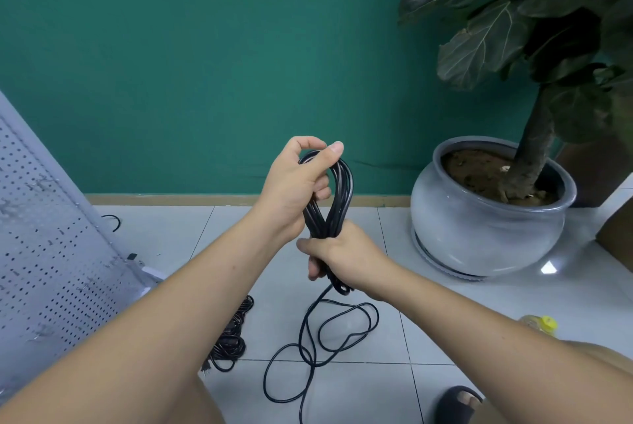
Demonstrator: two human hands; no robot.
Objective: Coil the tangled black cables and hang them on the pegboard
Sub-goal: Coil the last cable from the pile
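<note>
The lower end of the cable (337, 197) coil vanishes inside my right hand (346, 259), which grips it in a fist, so I cannot see how the loops finish there. My left hand (294, 184) holds the top of the loops, thumb and fingers curled round them. Both hands are raised, left of the pot (479, 238).

The cable's loose tail drops from the right hand to the floor (359, 396), sprawls in wide loops left of the pot and runs off the bottom edge. A second cable (233, 334), bundled, lies farther left of the pot, partly hidden behind my left forearm. The pegboard (51, 269) slants far left of the pot, cut off by the frame.

The pot holds brown soil (476, 170) and a plant (479, 43) whose top is cut off. A yellow-capped bottle (544, 324), nearer me than the pot, is mostly hidden by my right arm.
</note>
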